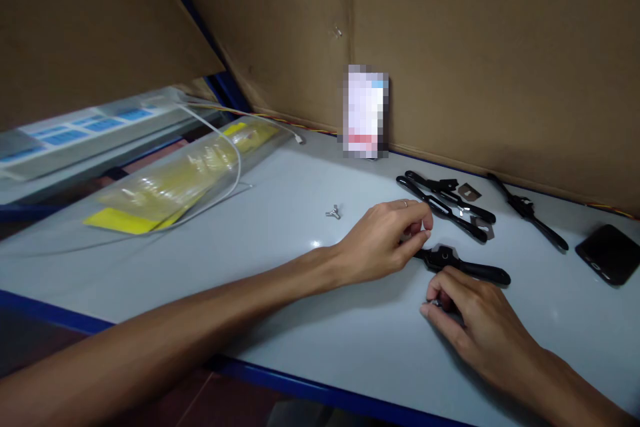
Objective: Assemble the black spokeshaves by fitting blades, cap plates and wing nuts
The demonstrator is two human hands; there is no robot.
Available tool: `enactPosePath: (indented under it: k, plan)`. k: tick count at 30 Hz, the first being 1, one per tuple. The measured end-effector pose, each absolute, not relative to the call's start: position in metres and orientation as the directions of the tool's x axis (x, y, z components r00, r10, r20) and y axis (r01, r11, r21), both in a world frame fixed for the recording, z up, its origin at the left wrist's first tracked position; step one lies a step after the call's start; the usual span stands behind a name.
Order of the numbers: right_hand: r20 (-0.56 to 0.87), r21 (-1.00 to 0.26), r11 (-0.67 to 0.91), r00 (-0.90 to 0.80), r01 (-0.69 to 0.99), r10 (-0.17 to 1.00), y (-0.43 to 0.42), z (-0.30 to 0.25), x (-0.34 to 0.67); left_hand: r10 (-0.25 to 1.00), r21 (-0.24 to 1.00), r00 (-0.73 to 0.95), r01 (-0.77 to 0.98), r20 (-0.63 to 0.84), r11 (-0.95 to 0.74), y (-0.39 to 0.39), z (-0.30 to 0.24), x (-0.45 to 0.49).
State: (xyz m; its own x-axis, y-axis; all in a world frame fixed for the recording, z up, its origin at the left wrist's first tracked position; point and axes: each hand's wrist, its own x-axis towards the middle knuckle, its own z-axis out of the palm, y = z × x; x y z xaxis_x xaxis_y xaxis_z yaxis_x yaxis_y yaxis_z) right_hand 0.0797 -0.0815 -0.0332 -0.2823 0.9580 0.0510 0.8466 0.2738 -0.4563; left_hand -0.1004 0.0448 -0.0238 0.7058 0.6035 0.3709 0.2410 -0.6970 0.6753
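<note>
A black tool handle [470, 268] lies on the white table [280, 280] between my hands. My left hand [385, 237] has its fingers curled and pinched at the handle's left end, gripping it. Just below the handle, my right hand [470, 317] rests on the table with fingers closed around a small metal piece that I cannot make out. Two more black handles [445, 203] lie side by side beyond my left hand, with small metal plates [470, 192] beside them. Another black handle [530, 210] lies farther right.
A small wing nut [333, 213] sits left of my left hand. A black phone [607, 253] lies at the far right. A plastic bag with yellow card [180, 177] and a white cable lie at the left. Cardboard walls [475, 47] enclose the back; a blurred card [367, 111] leans there.
</note>
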Motion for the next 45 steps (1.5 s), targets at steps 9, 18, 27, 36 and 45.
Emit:
enactPosePath:
  k: [9,18,27,36,45]
  plan:
    - [0.117,-0.476,0.331,-0.314,0.815,0.942,-0.082,-0.023,0.089,0.373,0.361,0.889,0.267,0.264,-0.893,0.052,-0.031,-0.104]
    - [0.278,-0.542,0.231,-0.088,0.808,0.957,-0.049,-0.009,0.12,0.362,0.31,0.9,0.282,0.242,-0.908,0.049,-0.038,-0.099]
    - [0.285,-0.607,0.212,-0.039,0.766,0.958,-0.049,-0.017,0.109,0.372,0.365,0.883,0.258,0.288,-0.895,0.044,-0.046,-0.092]
    - [0.365,-0.599,0.307,-0.089,0.739,0.927,-0.044,-0.022,0.103,0.376,0.347,0.886,0.274,0.271,-0.897,0.044,-0.046,-0.091]
    - [0.412,-0.484,0.349,-0.142,0.802,0.9,-0.041,-0.03,0.104,0.299,0.317,0.939,0.235,0.172,-0.919,0.053,-0.029,-0.102]
